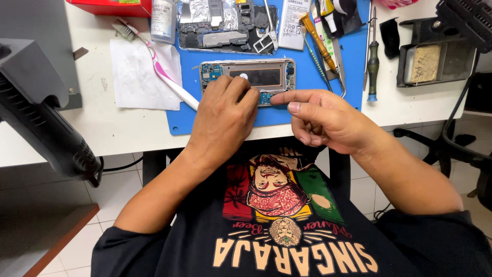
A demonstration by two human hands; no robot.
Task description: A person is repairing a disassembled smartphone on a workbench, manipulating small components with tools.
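Blue mat (328, 72) under the opened phone frame (248, 77): left hand (223, 120) fingers pressing it flat, right hand (323, 120) forefinger touching its lower edge.

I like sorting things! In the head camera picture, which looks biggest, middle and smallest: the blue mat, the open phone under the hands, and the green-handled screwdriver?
1. Blue mat, clearly biggest.
2. Open phone, partly hidden by the left hand and right hand.
3. Green-handled screwdriver, thin, smallest.
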